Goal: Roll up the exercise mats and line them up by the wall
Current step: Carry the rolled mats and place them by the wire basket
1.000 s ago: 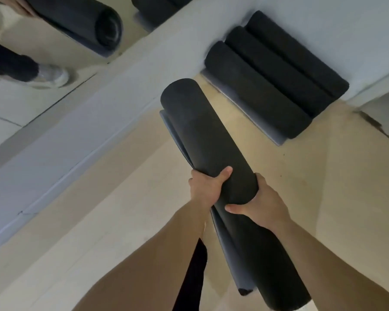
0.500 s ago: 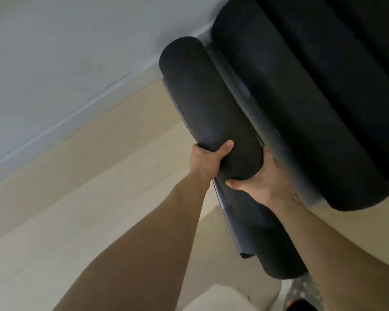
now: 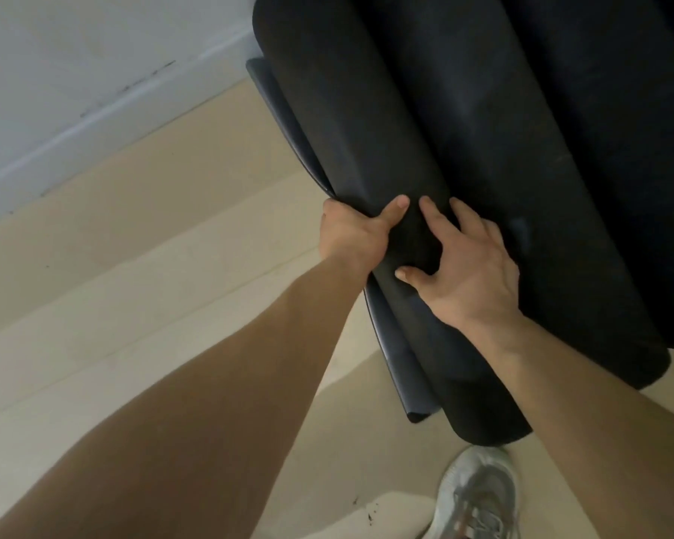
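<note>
At the far left a pale grey-white wall (image 3: 74,52) meets the floor (image 3: 133,247) along a low baseboard (image 3: 94,122) that has a few dark scuffs. The floor is light beige, laid in long planks that run diagonally across the view.

The bare left forearm reaches up from the lower left. The left hand (image 3: 353,237) grasps the rolled mat (image 3: 347,122) on its left flank. Its fingers are curled under the roll and out of sight, and its thumb is hooked over the top.

The mat is a dark, nearly black cylinder. It slants from its far end by the baseboard down to its near end at the lower right of centre. A loose outer flap (image 3: 403,367) of greyer material hangs along its left side.

Just right of the left thumb, the right hand (image 3: 471,274) lies on top of the same roll. Its fingers are spread and fairly straight, pressing down, and its thumb is set against the mat's surface. It is not closed round anything.

The roll's right side touches a neighbouring rolled mat (image 3: 522,169) of the same dark colour, which lies parallel to it. Further dark rolls (image 3: 639,130) fill the upper right, too shadowed to tell apart. I cannot tell whether the held roll rests fully on the floor.

At the bottom right, just below the mat's near end, a light grey sneaker (image 3: 479,496) stands on the floor.
</note>
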A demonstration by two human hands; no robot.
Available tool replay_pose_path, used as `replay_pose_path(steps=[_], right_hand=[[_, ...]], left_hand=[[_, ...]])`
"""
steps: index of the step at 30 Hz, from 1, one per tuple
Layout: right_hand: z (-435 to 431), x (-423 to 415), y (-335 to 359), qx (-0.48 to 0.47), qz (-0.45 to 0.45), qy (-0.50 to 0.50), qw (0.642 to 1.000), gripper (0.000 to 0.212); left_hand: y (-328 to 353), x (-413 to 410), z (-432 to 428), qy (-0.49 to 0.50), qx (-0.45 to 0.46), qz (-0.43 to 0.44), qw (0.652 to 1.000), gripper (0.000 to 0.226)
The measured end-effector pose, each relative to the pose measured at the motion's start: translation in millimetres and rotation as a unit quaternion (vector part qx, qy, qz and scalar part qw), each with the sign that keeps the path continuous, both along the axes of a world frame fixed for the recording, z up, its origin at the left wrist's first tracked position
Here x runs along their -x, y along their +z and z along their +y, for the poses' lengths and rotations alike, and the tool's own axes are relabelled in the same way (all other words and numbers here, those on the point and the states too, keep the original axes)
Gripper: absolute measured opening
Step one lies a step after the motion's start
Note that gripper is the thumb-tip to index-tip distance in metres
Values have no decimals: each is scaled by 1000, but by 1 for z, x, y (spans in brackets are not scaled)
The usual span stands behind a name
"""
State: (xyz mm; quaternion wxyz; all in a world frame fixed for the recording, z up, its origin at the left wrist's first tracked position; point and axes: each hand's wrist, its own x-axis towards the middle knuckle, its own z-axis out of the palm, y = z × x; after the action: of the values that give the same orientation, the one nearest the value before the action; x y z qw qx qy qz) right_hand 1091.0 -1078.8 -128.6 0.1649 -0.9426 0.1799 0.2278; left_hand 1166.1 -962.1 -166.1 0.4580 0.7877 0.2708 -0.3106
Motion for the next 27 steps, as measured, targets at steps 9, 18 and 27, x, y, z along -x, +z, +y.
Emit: replay_pose_path(steps=[9,18,27], right_hand=[[17,20,-1,-15,127,-157,979,148],[5,33,-6,46,96,-116,988,146],[37,33,67,73,71,-59,993,108]], left_hand=[[8,0,28,-15,56,38,998,78],[-8,7,11,37,137,47,989,63],[88,41,57,-292,-85,-54,951,79]])
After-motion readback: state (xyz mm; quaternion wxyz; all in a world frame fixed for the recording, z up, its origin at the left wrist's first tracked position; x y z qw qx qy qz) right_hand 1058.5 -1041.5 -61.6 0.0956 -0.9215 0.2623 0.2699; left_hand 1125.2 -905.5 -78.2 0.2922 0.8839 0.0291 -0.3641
